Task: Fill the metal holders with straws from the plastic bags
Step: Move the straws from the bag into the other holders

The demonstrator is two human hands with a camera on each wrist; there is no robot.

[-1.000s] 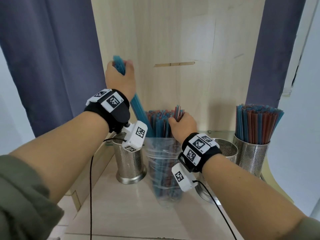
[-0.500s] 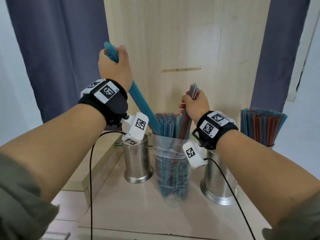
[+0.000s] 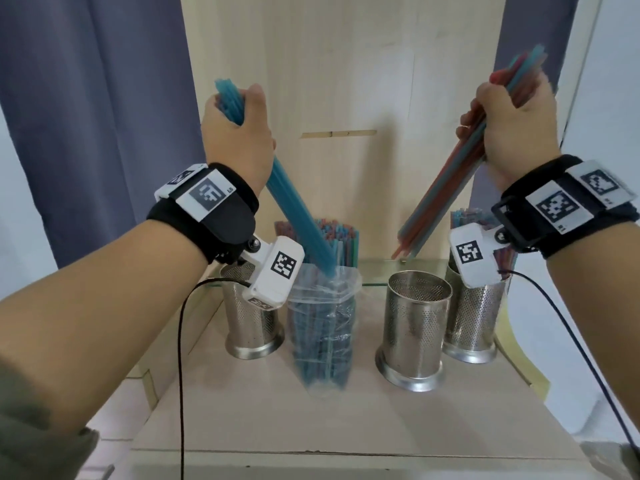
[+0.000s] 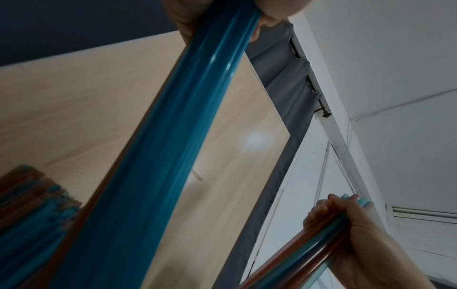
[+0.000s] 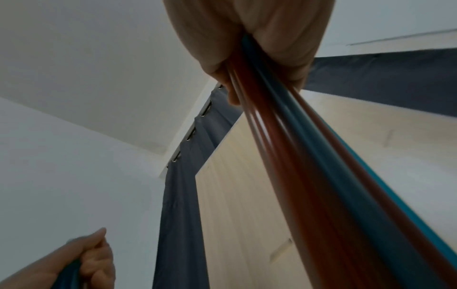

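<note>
My left hand [image 3: 237,133] grips a bundle of blue straws [image 3: 294,209] [image 4: 173,136], their lower ends still at the mouth of the clear plastic bag [image 3: 323,327] full of straws. My right hand [image 3: 512,123] grips a bundle of red and blue straws [image 3: 446,199] [image 5: 321,176], lifted free and slanting above the empty middle metal holder [image 3: 414,327]. A second empty-looking holder [image 3: 249,323] stands left of the bag, partly behind my left wrist camera. A third holder [image 3: 474,320] at the right holds straws.
Everything stands on a pale wooden shelf [image 3: 346,420] with a wooden back panel [image 3: 346,81]. Dark blue curtains [image 3: 97,116] hang on both sides. Black cables [image 3: 180,375] trail from both wrist cameras.
My right hand pulled its bundle of straws out of the bag and up to the right, over the middle holder. My left hand kept its blue bundle, lifting it slightly.
</note>
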